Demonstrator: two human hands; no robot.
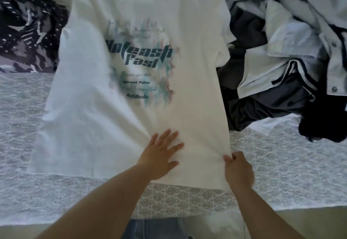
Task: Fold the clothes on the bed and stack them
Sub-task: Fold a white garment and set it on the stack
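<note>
White t-shirt [131, 69] spread print-up on the bed [281, 163], collar far, hem near. Left hand [159, 156] flat on the lower front, fingers straight, pinning it. Right hand [238, 169] pinches the near right hem corner. Fabric's thin, light, limp and wrinkles easily, so best held at corners or side seams and smoothed before folding. Unfolded clothes pile [281, 60] just right of it.

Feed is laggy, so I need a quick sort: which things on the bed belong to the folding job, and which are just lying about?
Part of the job:
white T-shirt, spread flat; left hand presses it, right hand pinches its edge
heap of unfolded clothes at right

Lying about:
patterned bedspread
dark patterned fabric at left; cannot tell whether it is laundry
</note>
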